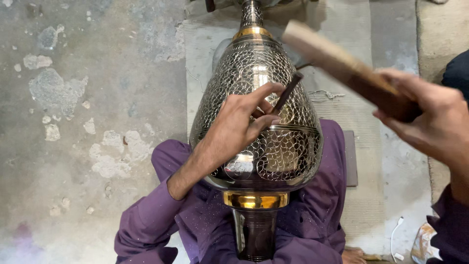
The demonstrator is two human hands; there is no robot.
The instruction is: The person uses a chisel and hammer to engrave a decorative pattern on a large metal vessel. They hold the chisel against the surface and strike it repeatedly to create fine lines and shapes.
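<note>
Across the lap: engraved metal vase (259,122), lying lengthwise. Left hand (239,122) pinching a thin chisel (287,92) against it; right hand (432,120) clenched around a raised wooden mallet (342,63).

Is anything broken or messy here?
The vase looks whole. The concrete floor is chipped and patchy, tiny shiny flecks dot the purple trousers, and a white cable lies loose by the mat.

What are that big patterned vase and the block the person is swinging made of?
The vase looks like polished metal: mirror-bright silvery body cut with fine scale patterns, plus glossy gold-coloured bands, perhaps brass. The block in the right hand looks like bare wood, pale and matt, though blurred. The thin punch in the left hand seems dark metal.
</note>
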